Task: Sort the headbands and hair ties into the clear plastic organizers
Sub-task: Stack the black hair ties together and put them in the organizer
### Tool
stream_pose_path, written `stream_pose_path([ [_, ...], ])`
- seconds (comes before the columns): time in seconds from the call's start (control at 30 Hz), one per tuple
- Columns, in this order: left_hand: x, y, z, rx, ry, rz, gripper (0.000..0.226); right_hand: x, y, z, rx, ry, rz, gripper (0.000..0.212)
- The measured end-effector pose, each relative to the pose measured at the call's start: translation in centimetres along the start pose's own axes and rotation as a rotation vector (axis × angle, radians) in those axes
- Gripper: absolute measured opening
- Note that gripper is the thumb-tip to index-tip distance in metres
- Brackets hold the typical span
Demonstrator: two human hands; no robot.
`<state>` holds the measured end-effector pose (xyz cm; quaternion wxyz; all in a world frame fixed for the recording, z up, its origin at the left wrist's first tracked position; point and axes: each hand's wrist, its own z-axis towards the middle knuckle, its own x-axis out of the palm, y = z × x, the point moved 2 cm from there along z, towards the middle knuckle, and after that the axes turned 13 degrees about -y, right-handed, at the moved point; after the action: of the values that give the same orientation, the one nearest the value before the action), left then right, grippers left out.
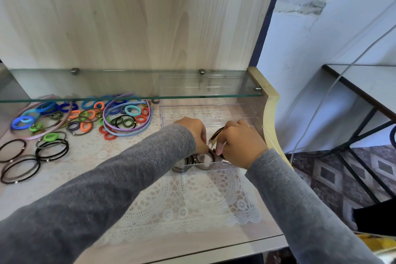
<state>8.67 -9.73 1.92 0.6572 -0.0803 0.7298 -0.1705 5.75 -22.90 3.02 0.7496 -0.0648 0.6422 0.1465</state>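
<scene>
Lacy table (64, 188): left hand (194, 133) and right hand (240, 143) pinch dark hair ties (201, 159) inside the organizer (235, 113) by the right edge; most bands (85, 118) lie unsorted at the left.

A single wide-angle camera rides on the person's head, facing forward and down over the counter (64, 195). It sits close. Both grey sleeves (107, 188) run in from the bottom edge, and the left grip (194, 133) and right grip (240, 143) meet near mid-frame at the clear organizer (192, 111). The glass shelf (128, 83) crosses the view just above them, seen slightly from above, with the wooden back panel (128, 17) filling the top. On the right the view runs past the counter's end to the patterned floor (342, 173).
</scene>
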Motion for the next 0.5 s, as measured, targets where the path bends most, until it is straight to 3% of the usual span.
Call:
stream_pose_path([
  [0.33, -1.0, 1.5, -0.3, 0.009, -0.068, 0.027, 0.031, 0.1, 0.0, -0.1, 0.013, -0.038, 0.041, 0.026],
  [0.5, -1.7, 3.8, -1.5, 0.219, -0.146, 0.181, 0.037, 0.1, 0.7, -0.4, -0.018, -0.096, 0.158, 0.034],
])
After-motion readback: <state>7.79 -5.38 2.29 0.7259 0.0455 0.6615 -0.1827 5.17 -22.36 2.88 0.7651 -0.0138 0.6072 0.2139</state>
